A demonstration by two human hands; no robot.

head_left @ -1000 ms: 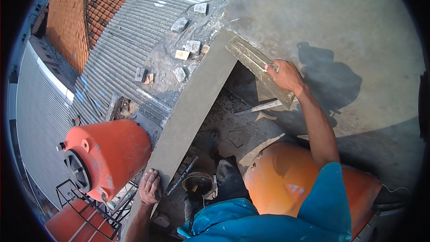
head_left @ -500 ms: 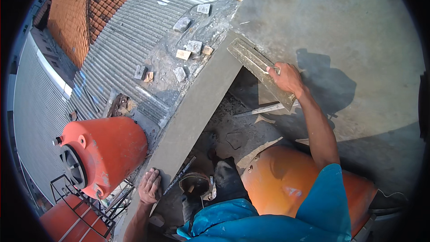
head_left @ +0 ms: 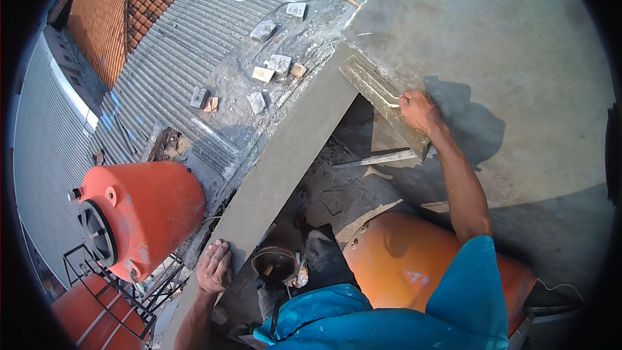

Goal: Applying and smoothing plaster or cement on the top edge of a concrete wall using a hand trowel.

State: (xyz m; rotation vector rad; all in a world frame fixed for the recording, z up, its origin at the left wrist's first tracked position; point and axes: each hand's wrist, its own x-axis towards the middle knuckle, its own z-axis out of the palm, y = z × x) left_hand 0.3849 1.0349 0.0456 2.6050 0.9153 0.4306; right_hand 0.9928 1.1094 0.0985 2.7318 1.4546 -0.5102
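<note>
My right hand [head_left: 420, 111] is closed on the handle of a long, mortar-caked plastering float [head_left: 370, 84]. The float lies slantwise at the corner where a smooth grey wall top [head_left: 285, 155] meets the broad cement-coated surface on the right. Its near end reaches out over the gap inside the corner. Lower down, my left hand [head_left: 214, 267] rests with outstretched fingers on the near part of the same wall top, holding nothing.
Below me stand a dark bucket [head_left: 273, 264] and an orange tank [head_left: 405, 262]. Left of the wall is a red-orange water tank [head_left: 146, 214] with a black lid. Broken block pieces [head_left: 279, 64] lie beside corrugated roofing [head_left: 188, 39]. A wooden strip [head_left: 376, 159] spans the gap.
The whole view has shifted slightly. My right hand's fingers have closed more fully around the float's handle, while the float stays at the corner. My left hand stays on the wall top.
</note>
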